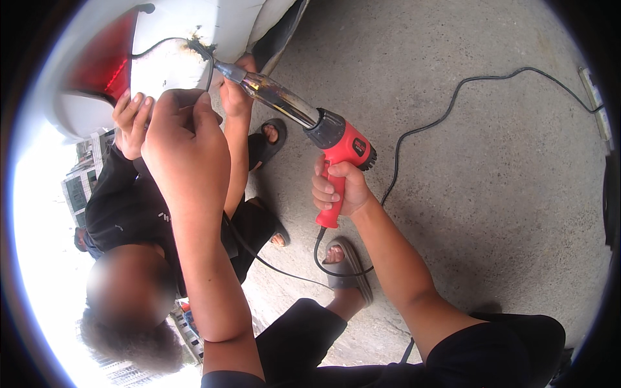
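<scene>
1. The right hand (pixel 339 191) is clenched around the red plastic grip of a heat gun (pixel 323 139), fingers wrapped tight, thumb side toward the barrel.
2. The heat gun has a red body with a dark grey collar and a long shiny metal nozzle (pixel 275 97), discoloured along its length, which tapers to a narrow tip. The tip points up and left at a scorched, blackened spot (pixel 197 45) on a white car panel (pixel 194 26).
3. The left hand (pixel 184 139) is raised with its back to the camera, fingers curled near the panel just beside the scorched spot. What it grips, if anything, cannot be told, since the fingertips are hidden behind the hand.
4. A black power cord (pixel 453 97) runs from the foot of the grip, loops near the person's sandalled foot (pixel 346 268), and snakes off across the ground to the upper right.
5. A second person in a black shirt (pixel 123 200) crouches below the panel; one hand (pixel 132 119) rests on the white surface and the other hand (pixel 234 90) reaches up just under the nozzle.
6. A glossy red tail light (pixel 103 61) sits in the panel to the left of the burn.
7. The ground is rough grey concrete (pixel 491 194), mottled and grainy.
</scene>
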`<action>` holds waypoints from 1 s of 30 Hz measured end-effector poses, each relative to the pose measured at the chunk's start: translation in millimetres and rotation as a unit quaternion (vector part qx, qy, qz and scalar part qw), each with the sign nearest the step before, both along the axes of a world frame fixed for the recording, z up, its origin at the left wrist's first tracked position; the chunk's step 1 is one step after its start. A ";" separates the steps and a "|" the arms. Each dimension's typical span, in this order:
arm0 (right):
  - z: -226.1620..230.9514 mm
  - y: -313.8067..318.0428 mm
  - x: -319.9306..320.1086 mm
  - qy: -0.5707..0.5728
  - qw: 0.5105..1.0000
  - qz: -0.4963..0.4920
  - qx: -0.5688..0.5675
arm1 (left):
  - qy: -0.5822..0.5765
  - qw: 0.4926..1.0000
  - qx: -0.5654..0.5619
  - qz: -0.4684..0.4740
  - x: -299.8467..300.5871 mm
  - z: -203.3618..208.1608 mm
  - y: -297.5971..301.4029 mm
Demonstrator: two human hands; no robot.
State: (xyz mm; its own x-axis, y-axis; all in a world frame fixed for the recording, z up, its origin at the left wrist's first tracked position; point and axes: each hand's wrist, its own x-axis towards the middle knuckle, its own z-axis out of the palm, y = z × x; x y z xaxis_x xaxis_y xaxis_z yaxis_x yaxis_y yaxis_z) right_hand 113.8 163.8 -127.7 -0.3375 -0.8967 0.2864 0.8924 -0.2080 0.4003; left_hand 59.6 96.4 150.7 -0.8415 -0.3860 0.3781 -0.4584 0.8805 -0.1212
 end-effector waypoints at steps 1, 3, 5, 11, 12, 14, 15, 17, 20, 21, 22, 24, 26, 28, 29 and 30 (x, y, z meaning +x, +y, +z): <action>-0.3 0.0 0.0 -0.001 1.000 0.000 0.000 | 0.001 1.000 0.007 0.003 -0.1 -0.4 0.1; -0.7 -0.1 0.0 -0.002 1.000 0.000 0.000 | 0.009 1.000 0.012 0.011 0.0 -1.5 0.7; -1.0 -0.4 -0.2 -0.003 1.000 0.000 -0.001 | 0.012 1.000 0.015 0.017 0.0 -1.9 0.9; -2.1 -0.2 -1.8 0.000 1.000 -0.003 0.003 | 0.005 1.000 -0.031 -0.004 0.3 -3.9 -1.6; -2.2 0.1 -2.3 0.000 1.000 -0.003 0.005 | 0.005 0.999 -0.037 -0.010 -0.2 -4.3 -2.5; -2.5 0.5 -3.1 0.001 1.000 -0.004 0.007 | 0.003 0.999 -0.039 -0.010 0.0 -4.9 -3.5; -2.7 0.6 -3.5 0.001 1.000 -0.004 0.007 | 0.002 0.999 -0.036 -0.004 0.3 -5.0 -3.7; -3.0 0.5 -4.1 0.002 1.000 -0.005 0.006 | 0.000 0.999 -0.044 -0.007 0.6 -5.2 -4.2; -3.7 -0.2 -4.5 0.004 1.000 -0.006 -0.001 | 0.003 0.997 -0.069 -0.025 0.3 -5.2 -4.8; -4.0 -0.5 -4.5 0.004 1.000 -0.005 -0.002 | 0.004 0.997 -0.069 -0.027 0.2 -5.4 -5.0; -4.3 -0.7 -4.4 0.003 1.000 -0.005 -0.003 | 0.007 0.998 -0.059 -0.024 0.1 -5.4 -5.2; -5.0 -1.0 -4.3 0.003 1.000 -0.004 -0.003 | 0.004 0.997 -0.074 -0.034 0.0 -5.1 -5.6; -5.6 -1.2 -4.1 0.002 1.000 -0.003 -0.004 | 0.002 0.996 -0.079 -0.037 0.0 -4.5 -5.7; -5.9 -1.7 -3.7 0.015 1.000 -0.018 -0.009 | 0.001 0.997 -0.068 -0.030 -0.1 -4.3 -5.9; -6.0 -1.9 -3.5 0.022 0.999 -0.026 -0.011 | 0.001 0.996 -0.081 -0.039 -0.1 -4.3 -5.9; -6.1 -2.1 -3.4 0.021 0.999 -0.027 -0.012 | 0.001 0.996 -0.080 -0.042 -0.2 -3.8 -6.1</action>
State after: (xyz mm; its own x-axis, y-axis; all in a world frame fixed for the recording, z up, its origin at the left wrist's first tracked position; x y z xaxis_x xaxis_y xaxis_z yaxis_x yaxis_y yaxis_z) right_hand 110.4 161.7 -133.7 -0.3718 -0.8706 0.3221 0.8965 -0.2467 0.3680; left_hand 59.5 90.2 146.9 -0.8675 -0.2502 0.4298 -0.3850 0.8850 -0.2617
